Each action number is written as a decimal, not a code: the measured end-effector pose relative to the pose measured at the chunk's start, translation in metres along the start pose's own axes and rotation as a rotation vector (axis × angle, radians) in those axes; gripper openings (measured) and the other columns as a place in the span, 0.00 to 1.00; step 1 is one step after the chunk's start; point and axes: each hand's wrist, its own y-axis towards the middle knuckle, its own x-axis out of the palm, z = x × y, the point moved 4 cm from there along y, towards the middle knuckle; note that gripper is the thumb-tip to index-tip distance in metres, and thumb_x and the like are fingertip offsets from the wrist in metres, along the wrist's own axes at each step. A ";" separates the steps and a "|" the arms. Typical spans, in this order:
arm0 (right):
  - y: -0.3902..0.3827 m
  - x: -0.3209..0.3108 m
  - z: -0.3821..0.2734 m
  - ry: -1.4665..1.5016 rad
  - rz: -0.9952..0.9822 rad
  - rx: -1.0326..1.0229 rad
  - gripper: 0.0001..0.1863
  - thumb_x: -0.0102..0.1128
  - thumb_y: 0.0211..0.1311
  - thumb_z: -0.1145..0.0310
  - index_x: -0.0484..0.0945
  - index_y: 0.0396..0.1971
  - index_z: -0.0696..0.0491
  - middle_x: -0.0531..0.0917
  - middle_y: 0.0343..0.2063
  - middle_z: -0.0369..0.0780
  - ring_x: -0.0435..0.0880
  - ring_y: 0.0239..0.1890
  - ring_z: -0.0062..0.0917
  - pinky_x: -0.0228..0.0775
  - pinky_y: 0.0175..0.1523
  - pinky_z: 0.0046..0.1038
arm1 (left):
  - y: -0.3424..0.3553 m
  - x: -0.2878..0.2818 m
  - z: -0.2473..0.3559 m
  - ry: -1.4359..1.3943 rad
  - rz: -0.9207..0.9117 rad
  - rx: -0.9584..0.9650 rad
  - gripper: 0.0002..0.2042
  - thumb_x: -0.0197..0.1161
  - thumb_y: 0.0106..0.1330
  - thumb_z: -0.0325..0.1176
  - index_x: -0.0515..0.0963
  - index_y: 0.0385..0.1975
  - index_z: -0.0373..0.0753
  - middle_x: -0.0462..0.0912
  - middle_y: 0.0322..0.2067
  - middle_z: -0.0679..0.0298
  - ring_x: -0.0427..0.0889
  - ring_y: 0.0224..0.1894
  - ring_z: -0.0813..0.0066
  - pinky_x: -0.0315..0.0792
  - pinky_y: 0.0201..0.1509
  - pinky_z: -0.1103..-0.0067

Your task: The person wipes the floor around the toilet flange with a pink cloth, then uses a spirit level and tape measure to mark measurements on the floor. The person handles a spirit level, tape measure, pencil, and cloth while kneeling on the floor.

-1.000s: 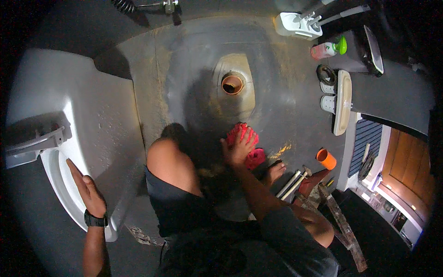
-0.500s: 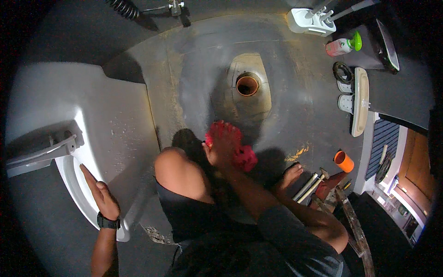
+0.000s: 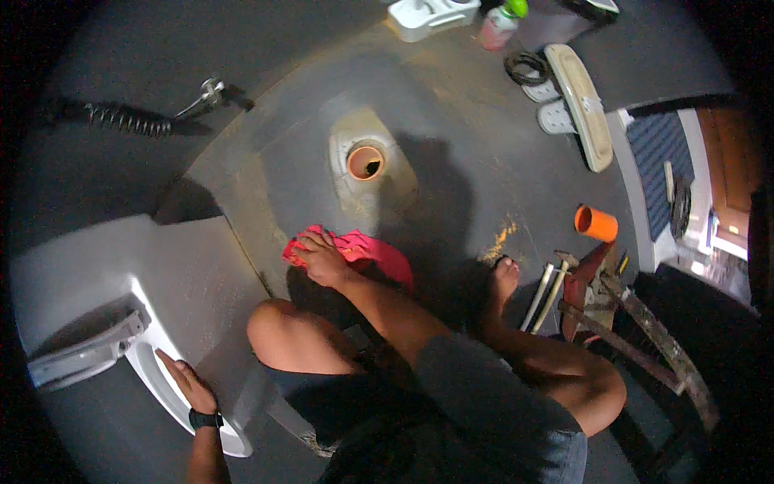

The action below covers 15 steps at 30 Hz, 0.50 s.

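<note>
Shifted leftward since the earlier frame, the right hand (image 3: 322, 262) and the pink cloth (image 3: 376, 248) lay nearer the white fixture (image 3: 189, 282), on the near side of the orange pipe (image 3: 355, 164). Laid over the cloth, that hand hid part of it; whether it gripped or only pressed could not be determined. The left hand (image 3: 189, 385), unclenched, was at the fixture's rim, contact unclear, and a white holder (image 3: 431, 21) was cut off above.

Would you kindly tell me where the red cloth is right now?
In the head view, the red cloth is left of centre, under the right hand and below the orange-rimmed pipe opening.
</note>
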 end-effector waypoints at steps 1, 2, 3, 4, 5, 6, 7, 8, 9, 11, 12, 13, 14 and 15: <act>0.003 -0.005 0.001 0.121 -0.027 -0.013 0.29 0.61 0.57 0.71 0.75 0.63 0.51 0.68 0.69 0.49 0.62 0.73 0.43 0.48 0.76 0.53 | 0.001 0.000 -0.001 0.005 0.017 0.029 0.35 0.35 0.82 0.52 0.40 0.78 0.35 0.41 0.79 0.53 0.43 0.80 0.60 0.42 0.78 0.72; 0.003 -0.012 0.004 0.259 -0.029 0.034 0.28 0.60 0.58 0.71 0.76 0.61 0.53 0.71 0.66 0.50 0.65 0.71 0.43 0.52 0.74 0.49 | 0.002 -0.001 -0.004 0.017 0.006 0.034 0.35 0.35 0.82 0.52 0.40 0.78 0.36 0.41 0.79 0.52 0.42 0.80 0.60 0.42 0.79 0.72; 0.000 -0.021 0.008 0.390 -0.032 0.083 0.26 0.59 0.58 0.72 0.77 0.60 0.54 0.73 0.64 0.51 0.68 0.69 0.43 0.57 0.73 0.46 | 0.002 -0.001 -0.006 0.030 0.005 0.036 0.35 0.36 0.82 0.53 0.39 0.78 0.36 0.41 0.79 0.52 0.42 0.80 0.60 0.42 0.79 0.72; -0.002 -0.033 0.009 0.552 0.004 0.074 0.24 0.57 0.59 0.73 0.78 0.58 0.56 0.76 0.61 0.52 0.71 0.67 0.44 0.61 0.71 0.42 | 0.003 -0.002 -0.007 0.044 0.007 0.036 0.35 0.36 0.82 0.53 0.39 0.78 0.36 0.41 0.79 0.52 0.42 0.80 0.60 0.42 0.79 0.71; -0.009 -0.045 0.013 0.583 0.016 0.147 0.24 0.57 0.60 0.73 0.78 0.57 0.57 0.78 0.59 0.52 0.74 0.64 0.43 0.64 0.69 0.40 | 0.004 -0.001 -0.008 0.056 0.010 0.033 0.36 0.36 0.82 0.54 0.39 0.78 0.36 0.41 0.79 0.52 0.43 0.80 0.59 0.42 0.79 0.71; -0.020 -0.062 0.019 0.641 0.064 0.161 0.23 0.56 0.60 0.73 0.78 0.57 0.58 0.80 0.57 0.52 0.76 0.62 0.43 0.67 0.67 0.37 | 0.004 0.000 -0.010 -0.036 -0.022 -0.016 0.36 0.36 0.82 0.54 0.39 0.78 0.36 0.40 0.79 0.51 0.42 0.80 0.58 0.42 0.79 0.70; -0.034 -0.080 0.025 0.699 0.108 0.178 0.22 0.55 0.61 0.73 0.78 0.56 0.60 0.81 0.54 0.51 0.79 0.59 0.42 0.69 0.65 0.35 | 0.004 0.001 -0.009 -0.008 -0.010 -0.010 0.36 0.36 0.81 0.54 0.39 0.78 0.36 0.40 0.79 0.51 0.42 0.80 0.57 0.41 0.80 0.69; -0.044 -0.099 0.033 0.756 0.090 0.164 0.22 0.56 0.61 0.72 0.78 0.56 0.60 0.82 0.53 0.49 0.80 0.58 0.39 0.70 0.65 0.34 | 0.003 0.001 -0.007 0.011 -0.002 0.001 0.36 0.36 0.82 0.54 0.39 0.78 0.36 0.41 0.79 0.51 0.42 0.80 0.57 0.42 0.80 0.69; -0.051 -0.119 0.045 0.787 0.036 0.227 0.22 0.56 0.62 0.72 0.78 0.56 0.61 0.83 0.53 0.47 0.81 0.56 0.35 0.70 0.64 0.34 | 0.003 0.002 -0.005 0.021 0.016 0.012 0.36 0.36 0.82 0.54 0.39 0.78 0.36 0.41 0.79 0.51 0.42 0.80 0.57 0.42 0.80 0.69; -0.090 -0.159 0.075 1.015 -0.067 0.523 0.21 0.60 0.61 0.68 0.80 0.53 0.60 0.86 0.47 0.46 0.83 0.52 0.32 0.72 0.61 0.33 | 0.001 0.003 -0.001 0.040 0.026 0.051 0.36 0.36 0.81 0.54 0.41 0.78 0.35 0.42 0.79 0.50 0.42 0.80 0.56 0.41 0.80 0.68; -0.108 -0.181 0.086 1.256 -0.057 0.594 0.21 0.63 0.60 0.66 0.81 0.52 0.59 0.87 0.45 0.46 0.84 0.50 0.32 0.73 0.60 0.33 | 0.000 0.004 0.001 0.047 0.028 0.054 0.35 0.36 0.81 0.54 0.41 0.78 0.34 0.43 0.79 0.50 0.42 0.80 0.56 0.40 0.80 0.67; -0.105 -0.197 0.101 1.114 -0.146 0.654 0.23 0.65 0.58 0.62 0.81 0.51 0.59 0.87 0.44 0.48 0.84 0.49 0.34 0.74 0.58 0.33 | -0.002 0.005 0.003 0.058 0.033 0.070 0.35 0.36 0.82 0.53 0.42 0.78 0.34 0.43 0.79 0.50 0.41 0.80 0.56 0.40 0.80 0.67; -0.102 -0.214 0.115 0.821 -0.249 0.613 0.25 0.67 0.57 0.59 0.82 0.50 0.59 0.87 0.43 0.50 0.85 0.48 0.36 0.75 0.57 0.33 | 0.000 0.004 0.003 0.019 0.042 0.062 0.35 0.36 0.82 0.52 0.43 0.77 0.33 0.43 0.78 0.49 0.41 0.80 0.56 0.39 0.80 0.67; -0.084 -0.245 0.142 0.162 -0.412 0.483 0.27 0.69 0.55 0.55 0.82 0.50 0.59 0.87 0.42 0.53 0.85 0.47 0.40 0.76 0.55 0.34 | -0.003 0.005 0.005 0.062 0.040 0.070 0.34 0.36 0.82 0.52 0.43 0.77 0.32 0.43 0.78 0.49 0.41 0.80 0.56 0.39 0.80 0.67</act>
